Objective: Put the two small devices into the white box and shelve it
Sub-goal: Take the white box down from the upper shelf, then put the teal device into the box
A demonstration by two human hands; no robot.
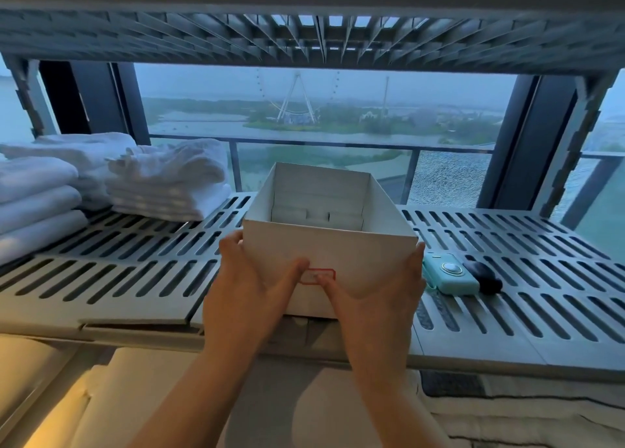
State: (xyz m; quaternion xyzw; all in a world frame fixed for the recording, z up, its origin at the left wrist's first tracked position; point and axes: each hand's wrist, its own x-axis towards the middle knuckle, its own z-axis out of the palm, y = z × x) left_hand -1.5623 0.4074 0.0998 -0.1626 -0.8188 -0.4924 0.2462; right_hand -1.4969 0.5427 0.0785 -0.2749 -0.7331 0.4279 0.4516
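An open white box (324,244) with a small red-outlined label on its front stands on the slotted grey shelf (135,271), at its front edge in the middle. My left hand (250,288) grips its left front corner and my right hand (378,295) grips its right front corner, thumbs on the front face. The box looks empty inside. Just right of the box, on the shelf, lie a small mint-green device (449,276) with a round dial and a small black device (482,276) beside it.
Stacks of folded white towels (101,177) fill the shelf's left side. Another slotted shelf (304,38) hangs close overhead. Behind is a window with a balcony railing. Below the shelf are a cushioned surface and pale bedding.
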